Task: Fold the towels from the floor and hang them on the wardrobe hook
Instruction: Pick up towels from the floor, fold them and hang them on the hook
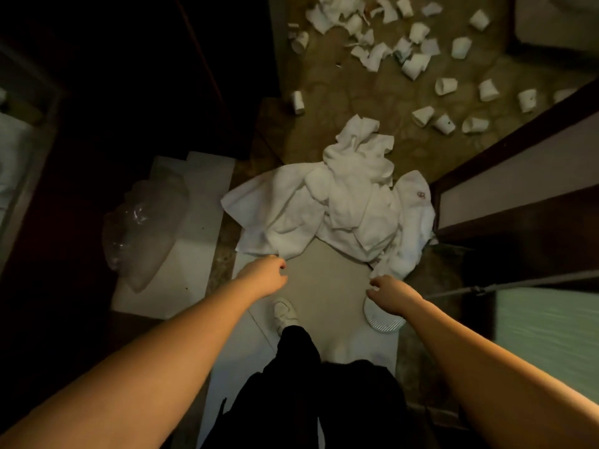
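Note:
A crumpled pile of white towels [334, 205] lies on the floor straight ahead, and one piece at its right edge carries a small red mark. My left hand [267, 275] hangs with loosely curled fingers just below the pile's near left corner and holds nothing. My right hand [387, 290] is likewise loosely curled, a little short of the pile's near right edge, also with nothing in it. No wardrobe hook is in view.
Several white paper cups [445, 85] and torn tissues litter the brown floor behind the pile. A clear plastic bag [142, 228] lies at the left. A round white object [384, 320] sits under my right wrist. Dark door panels [518, 176] close in on the right. My shoe [285, 314] stands on pale tile.

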Tool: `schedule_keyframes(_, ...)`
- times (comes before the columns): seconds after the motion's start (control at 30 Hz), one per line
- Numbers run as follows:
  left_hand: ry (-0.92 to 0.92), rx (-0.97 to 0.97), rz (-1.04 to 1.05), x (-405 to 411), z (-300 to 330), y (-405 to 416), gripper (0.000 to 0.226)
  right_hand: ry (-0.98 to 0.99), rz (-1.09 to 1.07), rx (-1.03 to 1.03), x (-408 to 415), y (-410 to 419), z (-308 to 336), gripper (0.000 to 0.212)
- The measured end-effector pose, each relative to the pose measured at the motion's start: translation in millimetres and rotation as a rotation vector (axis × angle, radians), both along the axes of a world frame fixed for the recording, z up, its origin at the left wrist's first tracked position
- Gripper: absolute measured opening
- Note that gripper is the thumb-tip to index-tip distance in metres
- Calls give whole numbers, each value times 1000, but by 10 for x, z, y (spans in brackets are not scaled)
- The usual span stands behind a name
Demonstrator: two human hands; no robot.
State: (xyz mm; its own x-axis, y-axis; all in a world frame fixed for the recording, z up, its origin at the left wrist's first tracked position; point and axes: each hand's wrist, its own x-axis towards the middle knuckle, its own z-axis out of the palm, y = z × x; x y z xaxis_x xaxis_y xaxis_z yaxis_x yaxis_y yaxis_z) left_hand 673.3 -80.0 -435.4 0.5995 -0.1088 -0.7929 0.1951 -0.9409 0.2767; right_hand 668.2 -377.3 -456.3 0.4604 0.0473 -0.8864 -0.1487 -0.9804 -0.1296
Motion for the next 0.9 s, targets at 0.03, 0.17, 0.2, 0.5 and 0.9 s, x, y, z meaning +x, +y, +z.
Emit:
schedule_keyframes(0.03,12,-9,-1,148,-128,-20,44,11,-54,7,117,-24,-100,54)
schedule_keyframes(0.17,98,-47,-9,682,-713,-173,32,24,-276,54,557,-166,-617,52)
schedule_keyframes(0.2,113,-49,-4,798,-870,-227,35,35,-340,71,659,-205,-773,52)
schedule_keyframes(0.5,222,-79,155,1633,-2547,-899,33,126,-611,90,1380,-573,-2444,33)
schedule_keyframes(0.9,289,-304,789,2320,-4453,-1546,46,6,-1016,173,2152,-456,-4058,61)
